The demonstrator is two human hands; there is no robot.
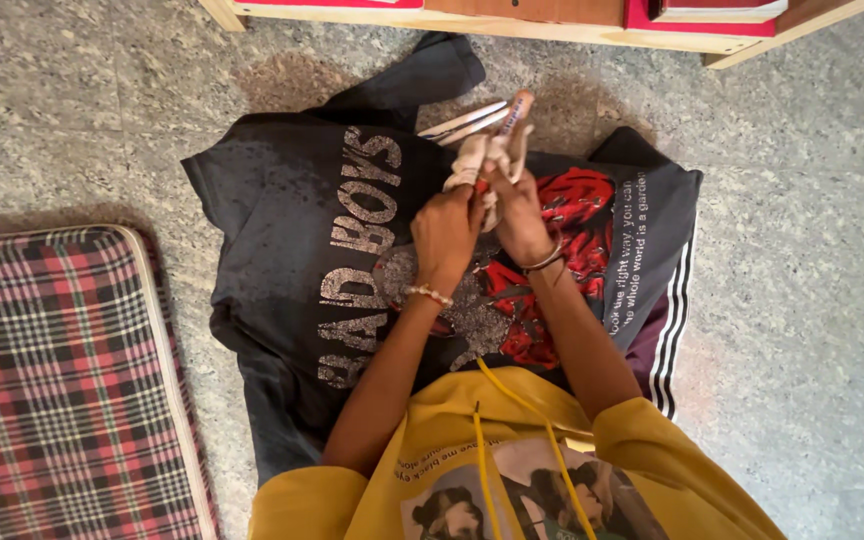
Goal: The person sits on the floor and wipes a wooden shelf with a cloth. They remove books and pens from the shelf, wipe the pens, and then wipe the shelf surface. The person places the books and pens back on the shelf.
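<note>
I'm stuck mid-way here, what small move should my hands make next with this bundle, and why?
Probably keep the right hand gripping the sticks and let the left hand pull the pale cloth strip snug, since it looks loosely bunched around them above the dark shirt.

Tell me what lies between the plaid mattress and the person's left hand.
In the head view, a strip of bare stone floor, then the dark printed T-shirt spread out flat, lie between the plaid mattress and the left hand.

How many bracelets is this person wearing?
2. A beaded bracelet sits on the left wrist; a thin dark band circles the right wrist. Any others would be hidden under the yellow sleeves.
</note>
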